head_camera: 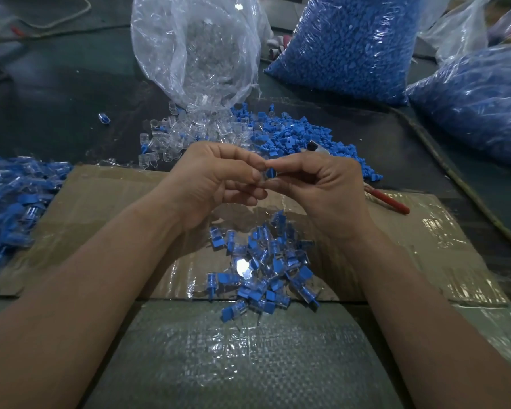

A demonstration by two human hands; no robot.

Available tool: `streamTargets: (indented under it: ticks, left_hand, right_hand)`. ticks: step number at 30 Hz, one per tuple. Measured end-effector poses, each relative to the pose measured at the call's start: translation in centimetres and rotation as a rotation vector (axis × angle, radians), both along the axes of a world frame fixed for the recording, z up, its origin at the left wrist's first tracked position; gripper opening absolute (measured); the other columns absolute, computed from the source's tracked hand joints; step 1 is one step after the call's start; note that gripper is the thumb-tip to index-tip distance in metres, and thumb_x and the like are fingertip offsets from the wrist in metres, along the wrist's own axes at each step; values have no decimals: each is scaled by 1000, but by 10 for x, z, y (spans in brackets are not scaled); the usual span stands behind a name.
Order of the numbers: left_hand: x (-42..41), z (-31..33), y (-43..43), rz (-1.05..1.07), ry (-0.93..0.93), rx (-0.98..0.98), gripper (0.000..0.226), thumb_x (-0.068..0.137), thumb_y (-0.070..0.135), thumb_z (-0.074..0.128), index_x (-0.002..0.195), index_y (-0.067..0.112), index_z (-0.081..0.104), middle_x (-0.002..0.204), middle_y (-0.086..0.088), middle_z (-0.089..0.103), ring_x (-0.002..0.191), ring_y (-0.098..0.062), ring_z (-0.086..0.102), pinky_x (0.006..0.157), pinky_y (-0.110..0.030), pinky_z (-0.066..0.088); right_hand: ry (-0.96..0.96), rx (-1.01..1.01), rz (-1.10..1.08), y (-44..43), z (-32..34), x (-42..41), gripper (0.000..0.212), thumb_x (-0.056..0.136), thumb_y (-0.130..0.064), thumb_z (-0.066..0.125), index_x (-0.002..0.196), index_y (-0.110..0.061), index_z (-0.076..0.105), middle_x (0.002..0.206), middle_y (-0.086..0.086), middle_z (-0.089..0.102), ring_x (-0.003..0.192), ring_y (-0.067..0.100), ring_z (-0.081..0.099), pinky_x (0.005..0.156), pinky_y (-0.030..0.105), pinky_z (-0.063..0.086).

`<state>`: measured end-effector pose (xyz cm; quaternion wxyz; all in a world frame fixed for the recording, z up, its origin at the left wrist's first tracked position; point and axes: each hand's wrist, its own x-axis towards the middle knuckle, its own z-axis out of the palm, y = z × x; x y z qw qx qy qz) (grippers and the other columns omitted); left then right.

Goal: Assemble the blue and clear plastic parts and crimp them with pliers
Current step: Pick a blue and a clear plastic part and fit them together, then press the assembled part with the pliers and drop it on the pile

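The left hand (219,181) and right hand (325,187) pinched one small blue-and-clear piece (269,173) between their fingertips, above a near pile of joined pieces (266,267) on cardboard (106,202).

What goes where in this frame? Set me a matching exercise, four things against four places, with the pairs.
1. bag of clear parts
2. pliers
3. pile of assembled pieces
4. blue part

A. pinched between left hand and right hand
B. on the cardboard, nearer than the hands
C. red handle showing right of the right hand
D. far side, centre, mouth open toward loose parts

Pairs: 1-D, 2-C, 3-B, 4-A
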<state>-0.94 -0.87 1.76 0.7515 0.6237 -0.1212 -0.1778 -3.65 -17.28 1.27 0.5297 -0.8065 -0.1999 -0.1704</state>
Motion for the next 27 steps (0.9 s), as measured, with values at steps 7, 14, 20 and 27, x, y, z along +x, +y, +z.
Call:
streamTargets:
  ticks: [7,14,20,27]
  left_hand:
    - [-1,-1,-1,14,-29,37,7,51,12,70,58,14,72,58,-7,67,50,-16,64,46,-20,51]
    - [0,-3,-1,39,-23,85,9,52,8,70,60,12,69,60,-9,67,51,-17,65,46,-20,51]
    - [0,-3,-3,60,-23,99,11,49,9,69,60,10,67,58,-9,67,50,-17,65,46,-19,51]
    - [-1,-3,-4,86,-38,91,7,53,8,69,58,11,67,56,-8,66,48,-15,63,45,-18,49]
  right_hand:
    - [5,11,13,0,-1,-1,34,70,-4,73,101,-13,64,84,-9,67,79,6,67,72,17,53]
    - [5,-47,2,0,-2,-1,34,71,0,72,102,-10,64,87,-3,67,81,8,67,73,19,54]
    - [-21,-100,-13,1,-2,-1,33,71,-1,72,102,-11,64,89,-1,67,82,8,66,75,21,54]
    - [-26,-134,-17,2,1,-3,32,72,-5,73,102,-11,65,89,-3,67,83,7,66,75,19,54]
